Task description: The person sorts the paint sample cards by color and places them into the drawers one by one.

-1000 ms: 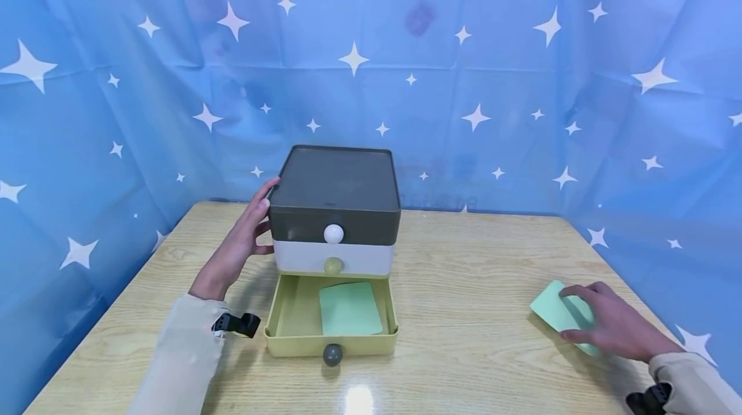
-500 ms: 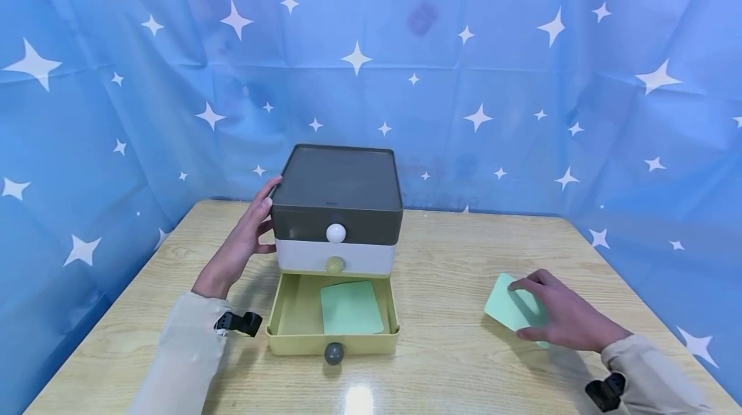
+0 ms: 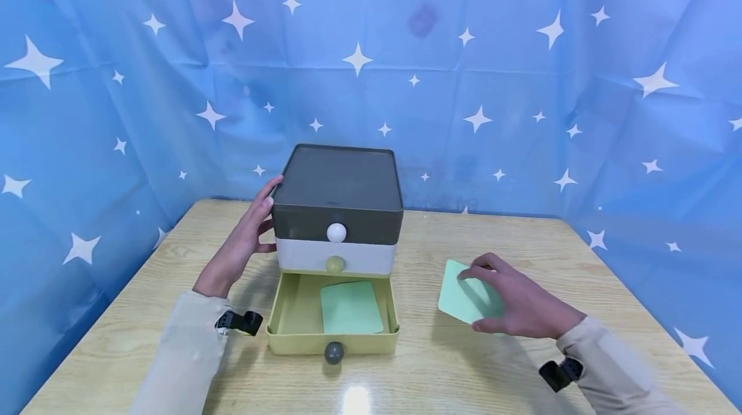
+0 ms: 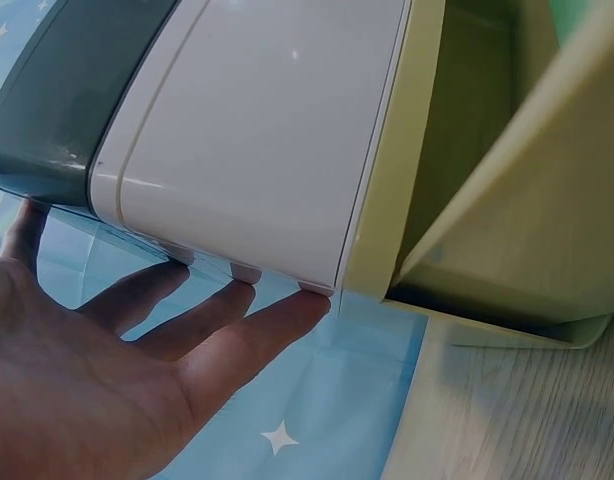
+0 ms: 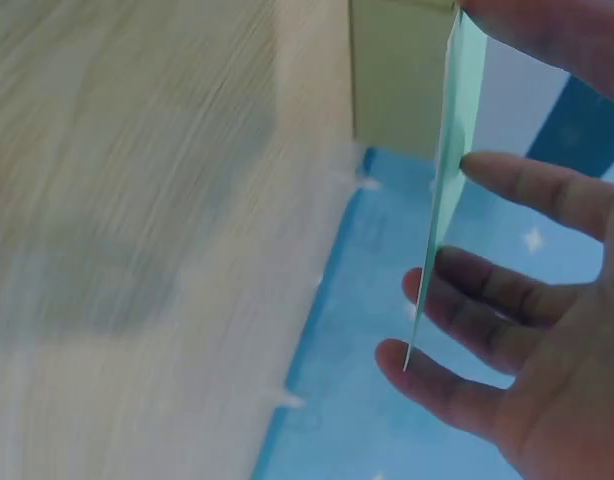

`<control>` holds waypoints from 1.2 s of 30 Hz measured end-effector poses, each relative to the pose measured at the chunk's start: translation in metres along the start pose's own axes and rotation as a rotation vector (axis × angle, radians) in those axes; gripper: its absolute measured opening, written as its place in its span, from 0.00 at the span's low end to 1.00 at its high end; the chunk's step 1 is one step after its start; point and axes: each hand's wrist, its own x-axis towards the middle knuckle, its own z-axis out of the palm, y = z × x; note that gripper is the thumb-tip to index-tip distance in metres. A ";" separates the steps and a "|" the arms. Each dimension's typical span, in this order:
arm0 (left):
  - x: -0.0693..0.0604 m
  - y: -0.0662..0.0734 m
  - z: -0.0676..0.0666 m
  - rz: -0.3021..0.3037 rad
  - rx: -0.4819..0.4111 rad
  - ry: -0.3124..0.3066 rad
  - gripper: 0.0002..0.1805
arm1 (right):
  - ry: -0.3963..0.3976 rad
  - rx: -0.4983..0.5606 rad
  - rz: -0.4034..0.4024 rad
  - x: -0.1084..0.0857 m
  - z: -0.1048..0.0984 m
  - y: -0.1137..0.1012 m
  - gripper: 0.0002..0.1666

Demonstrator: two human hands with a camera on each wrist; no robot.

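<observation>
A small stacked drawer box has a dark grey top tier, a white tier and a yellow-green bottom drawer, which is pulled out. Inside that drawer lies a mint-green sheet. My left hand rests its fingertips against the box's left side, fingers extended, as the left wrist view confirms on the white wall. To the right of the box, above the table, my right hand holds another thin mint-green sheet by its edges. The right wrist view has this sheet edge-on between thumb and fingers.
Everything stands on a light wood-grain table. A blue curtain with white stars hangs behind it and at both sides. The drawer's round dark knob juts out toward the front.
My right hand has carried its mint-green sheet leftward across the table, from the far right to nearer the drawer box. My left hand keeps its place on the box.
</observation>
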 end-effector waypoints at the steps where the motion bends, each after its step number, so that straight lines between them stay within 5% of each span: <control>1: 0.000 0.000 0.000 0.001 0.002 0.001 0.29 | -0.006 0.007 -0.015 0.003 0.001 -0.003 0.39; 16: 0.001 0.000 0.000 0.009 0.000 0.006 0.29 | -0.097 0.072 -0.141 0.046 0.012 -0.057 0.39; 29: 0.000 0.000 0.000 0.002 -0.004 0.004 0.29 | -0.157 0.052 -0.252 0.064 0.022 -0.099 0.36; 36: 0.000 0.000 0.000 0.000 -0.003 0.003 0.29 | -0.127 0.024 -0.275 0.072 0.029 -0.109 0.36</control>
